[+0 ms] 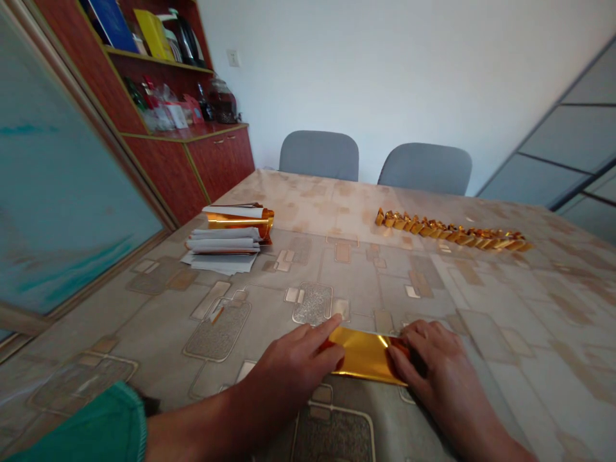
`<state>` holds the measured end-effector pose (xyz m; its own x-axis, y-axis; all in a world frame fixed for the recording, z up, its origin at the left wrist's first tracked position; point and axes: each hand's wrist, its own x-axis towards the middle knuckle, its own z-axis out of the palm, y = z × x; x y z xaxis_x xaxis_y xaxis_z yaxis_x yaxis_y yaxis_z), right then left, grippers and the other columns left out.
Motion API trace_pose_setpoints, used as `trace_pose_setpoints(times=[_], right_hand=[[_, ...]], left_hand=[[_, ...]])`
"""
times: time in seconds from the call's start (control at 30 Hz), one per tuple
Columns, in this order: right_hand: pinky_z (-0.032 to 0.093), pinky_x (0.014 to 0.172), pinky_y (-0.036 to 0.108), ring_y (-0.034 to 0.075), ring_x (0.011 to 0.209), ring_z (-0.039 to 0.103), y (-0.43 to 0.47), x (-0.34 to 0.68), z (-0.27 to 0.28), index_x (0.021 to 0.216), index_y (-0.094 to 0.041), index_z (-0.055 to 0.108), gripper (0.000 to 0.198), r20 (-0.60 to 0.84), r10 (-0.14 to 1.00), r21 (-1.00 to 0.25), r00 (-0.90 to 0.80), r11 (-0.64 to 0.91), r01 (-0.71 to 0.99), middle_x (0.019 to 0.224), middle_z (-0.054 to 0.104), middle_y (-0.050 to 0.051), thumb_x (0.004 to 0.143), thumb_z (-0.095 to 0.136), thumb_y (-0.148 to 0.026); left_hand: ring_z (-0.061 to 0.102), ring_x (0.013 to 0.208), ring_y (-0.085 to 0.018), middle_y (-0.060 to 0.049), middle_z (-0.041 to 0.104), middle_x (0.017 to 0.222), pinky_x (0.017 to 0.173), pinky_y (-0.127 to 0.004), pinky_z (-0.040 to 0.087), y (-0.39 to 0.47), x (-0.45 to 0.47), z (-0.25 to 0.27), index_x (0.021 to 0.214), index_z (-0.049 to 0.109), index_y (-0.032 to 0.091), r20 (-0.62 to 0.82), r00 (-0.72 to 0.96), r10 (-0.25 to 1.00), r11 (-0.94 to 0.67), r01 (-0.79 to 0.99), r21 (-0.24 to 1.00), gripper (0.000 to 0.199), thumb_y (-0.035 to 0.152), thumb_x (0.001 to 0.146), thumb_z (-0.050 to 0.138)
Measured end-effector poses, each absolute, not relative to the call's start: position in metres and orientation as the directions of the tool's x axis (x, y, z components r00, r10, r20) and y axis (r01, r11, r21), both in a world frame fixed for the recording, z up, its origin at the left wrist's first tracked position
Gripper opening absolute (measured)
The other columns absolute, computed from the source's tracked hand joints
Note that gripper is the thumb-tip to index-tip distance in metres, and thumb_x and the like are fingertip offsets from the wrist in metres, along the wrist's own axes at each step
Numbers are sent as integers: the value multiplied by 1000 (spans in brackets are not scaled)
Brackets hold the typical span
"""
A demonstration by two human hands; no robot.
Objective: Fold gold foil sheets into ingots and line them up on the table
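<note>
A sheet of gold foil paper [363,355], folded into a band, lies near the front of the table between my hands. My left hand [304,354] grips its left end, the thumb on top and the index finger stretched along the far edge. At the other end, my right hand [430,359] is closed on the paper, its thumb pressed on the gold face and its fingers curled at the far corner. Part of the right end is hidden under those fingers.
Loosely folded foil sheets with white backs [224,246] are stacked at the back left. A long row of folded gold foil pieces [452,232] lies at the back right. A small scrap [217,314] rests on the patterned tablecloth [269,301]. Two grey chairs [320,154] stand behind.
</note>
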<state>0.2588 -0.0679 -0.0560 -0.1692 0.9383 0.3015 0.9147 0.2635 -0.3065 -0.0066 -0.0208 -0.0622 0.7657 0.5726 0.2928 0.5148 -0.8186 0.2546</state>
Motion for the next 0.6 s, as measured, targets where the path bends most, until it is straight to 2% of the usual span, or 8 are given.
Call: trace_pose_setpoints(times=[0.37,0.47,0.6], right_hand=[[36,73,38,25,76,54,-67,257,-54,81,-22,61,26,360,913,-223,-192,284,932,78,61,3,100,50,-35],[35,71,38,24,75,53,-67,258,-54,79,-22,61,31,358,915,-209,-186,273,939,76,61,3,101,48,-40],[34,71,38,25,74,53,-68,258,-52,77,-22,59,38,367,909,-158,-197,269,950,75,61,3,103,43,-45]], left_hand=[[65,109,-25,-14,51,148,88,-39,58,-20,-6,-62,108,63,19,271,766,583,-811,529,251,15,18,99,51],[64,107,-24,-14,50,148,84,-37,58,-20,-5,-59,106,62,18,269,776,571,-821,528,218,15,18,99,50],[61,100,-25,-12,57,140,81,-41,56,-20,-4,-51,100,64,19,329,755,568,-821,551,153,13,18,99,51]])
